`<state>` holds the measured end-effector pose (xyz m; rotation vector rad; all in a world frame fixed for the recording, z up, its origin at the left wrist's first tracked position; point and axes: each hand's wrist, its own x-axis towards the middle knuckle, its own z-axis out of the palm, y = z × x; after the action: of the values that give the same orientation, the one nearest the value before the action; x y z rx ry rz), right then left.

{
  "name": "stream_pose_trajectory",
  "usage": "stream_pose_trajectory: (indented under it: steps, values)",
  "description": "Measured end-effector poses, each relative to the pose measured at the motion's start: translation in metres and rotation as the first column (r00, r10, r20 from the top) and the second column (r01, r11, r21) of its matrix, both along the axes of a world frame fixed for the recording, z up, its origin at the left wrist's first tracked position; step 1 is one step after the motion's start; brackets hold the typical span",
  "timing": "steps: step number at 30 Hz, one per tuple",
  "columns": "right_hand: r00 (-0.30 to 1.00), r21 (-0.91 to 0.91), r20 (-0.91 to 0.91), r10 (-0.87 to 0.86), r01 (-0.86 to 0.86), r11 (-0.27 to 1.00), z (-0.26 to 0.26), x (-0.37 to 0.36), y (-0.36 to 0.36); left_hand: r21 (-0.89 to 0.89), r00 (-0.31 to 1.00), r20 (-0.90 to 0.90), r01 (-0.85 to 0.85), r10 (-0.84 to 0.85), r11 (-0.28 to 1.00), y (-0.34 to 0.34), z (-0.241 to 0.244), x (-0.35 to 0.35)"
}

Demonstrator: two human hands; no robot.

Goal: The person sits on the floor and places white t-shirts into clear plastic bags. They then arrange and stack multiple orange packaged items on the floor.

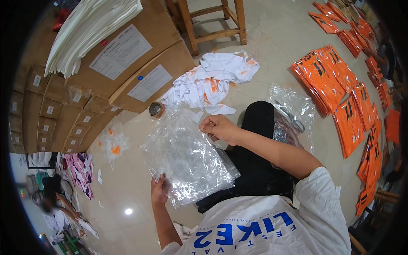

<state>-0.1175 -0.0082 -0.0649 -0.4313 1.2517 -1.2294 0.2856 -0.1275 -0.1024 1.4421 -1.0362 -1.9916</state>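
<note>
A stack of clear plastic bags (191, 159) lies across my lap, crinkled and shiny. My left hand (159, 189) grips the stack's lower left edge, with the fingers partly behind the plastic. At the upper right edge, my right hand (214, 127) pinches the plastic between thumb and fingertips. Beside my right knee, on the floor, another clear plastic bag (306, 108) lies near what looks like a pair of scissors (295, 120). Beyond the stack is a crumpled heap of white cloth (216, 83) with orange stains.
Cardboard boxes (153, 76) stand at the upper left, with folded white sheets (92, 32) on top. A tape roll (156, 109) sits by them. A wooden stool (216, 36) stands beyond. Stacks of bagged orange garments (325, 73) fill the right. A person (55, 197) works at the far left.
</note>
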Motion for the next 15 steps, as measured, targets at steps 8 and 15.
stream_pose_trajectory:
  steps: [8, 15]
  values:
    - [0.986, 0.060, 0.097, -0.137, 0.132, 0.989, 0.006, 0.000, 0.001, -0.001, 0.998, 0.014, 0.057, -0.057, 0.998, -0.006, -0.002, 0.009]
    - [0.979, 0.059, -0.168, -0.118, 0.130, 0.990, -0.024, 0.014, -0.005, 0.071, 0.997, -0.082, 0.008, -0.002, 0.997, -0.021, -0.004, -0.002]
